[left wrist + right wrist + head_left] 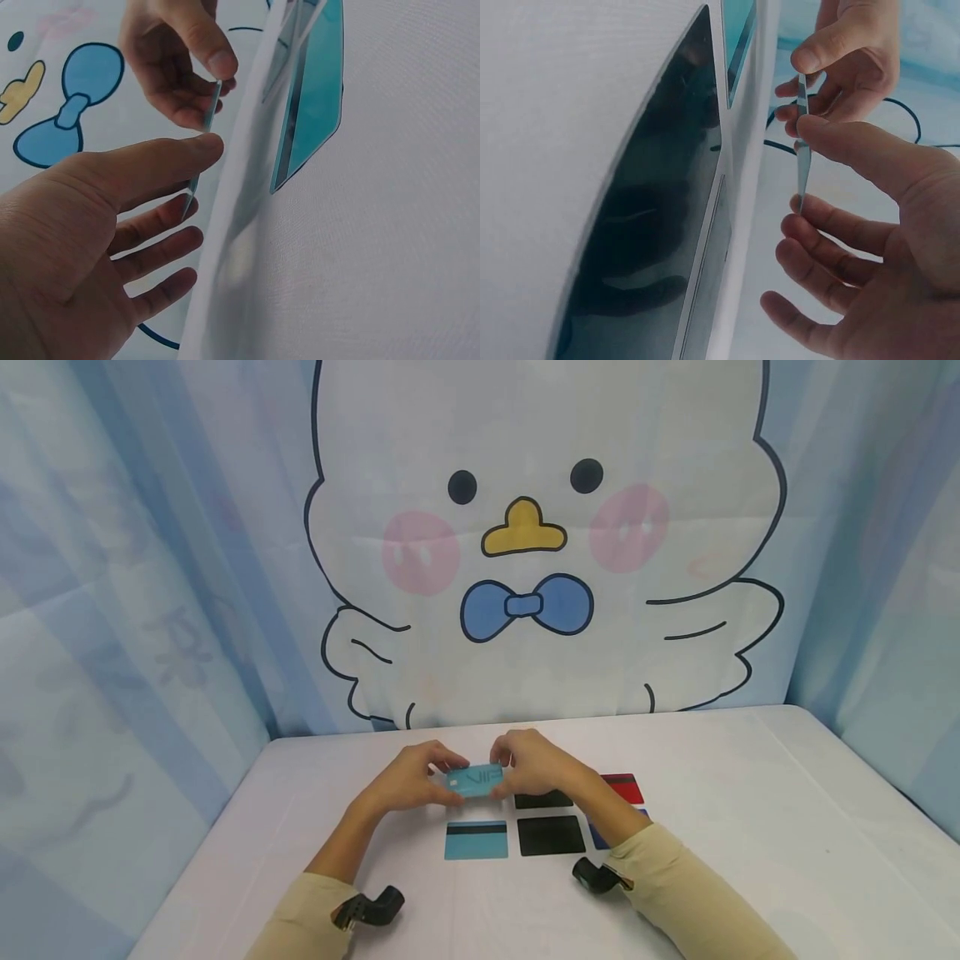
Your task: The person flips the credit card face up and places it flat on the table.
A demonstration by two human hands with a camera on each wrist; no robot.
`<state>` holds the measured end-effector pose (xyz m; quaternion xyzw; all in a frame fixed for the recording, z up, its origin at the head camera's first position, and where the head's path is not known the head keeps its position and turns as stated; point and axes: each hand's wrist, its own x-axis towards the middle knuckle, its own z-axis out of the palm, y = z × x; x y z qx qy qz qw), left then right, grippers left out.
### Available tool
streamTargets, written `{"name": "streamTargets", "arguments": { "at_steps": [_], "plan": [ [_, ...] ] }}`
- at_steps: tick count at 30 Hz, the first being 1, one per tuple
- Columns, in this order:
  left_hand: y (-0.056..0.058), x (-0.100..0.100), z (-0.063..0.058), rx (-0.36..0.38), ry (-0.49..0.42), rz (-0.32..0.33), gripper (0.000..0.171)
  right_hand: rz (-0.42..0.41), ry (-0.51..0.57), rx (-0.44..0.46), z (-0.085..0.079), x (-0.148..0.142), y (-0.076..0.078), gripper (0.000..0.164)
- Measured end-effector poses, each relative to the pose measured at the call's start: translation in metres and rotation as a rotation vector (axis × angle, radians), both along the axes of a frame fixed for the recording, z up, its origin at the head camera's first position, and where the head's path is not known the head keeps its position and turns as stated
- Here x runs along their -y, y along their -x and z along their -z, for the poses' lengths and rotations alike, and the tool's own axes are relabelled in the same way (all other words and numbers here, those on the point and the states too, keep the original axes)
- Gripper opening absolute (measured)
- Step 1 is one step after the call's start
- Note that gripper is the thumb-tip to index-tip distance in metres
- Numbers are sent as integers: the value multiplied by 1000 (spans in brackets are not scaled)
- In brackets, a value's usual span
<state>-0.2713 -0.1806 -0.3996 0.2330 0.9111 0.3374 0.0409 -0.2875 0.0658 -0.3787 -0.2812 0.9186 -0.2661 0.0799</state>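
Note:
Both hands hold one light-blue VIP card above the far part of the table, its lettered face toward the head camera. My left hand pinches its left end between thumb and fingers; my right hand pinches the right end. Seen from the left wrist, the card is edge-on, the left thumb along its near side. In the right wrist view it is a thin strip by the right hand. Just below lies a second light-blue card with a dark stripe.
Right of the striped card lies a black card, with another black card behind it. A red card and a blue card lie farther right, partly covered by the right forearm. A printed curtain hangs behind the white table.

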Motion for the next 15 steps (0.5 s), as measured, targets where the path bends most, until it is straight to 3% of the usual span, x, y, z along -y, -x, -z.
{"name": "streamTargets", "arguments": {
  "at_steps": [15],
  "plan": [
    [-4,-7,4,21,69,17,48,-18,-107,14,4,3,-5,43]
  ]
}}
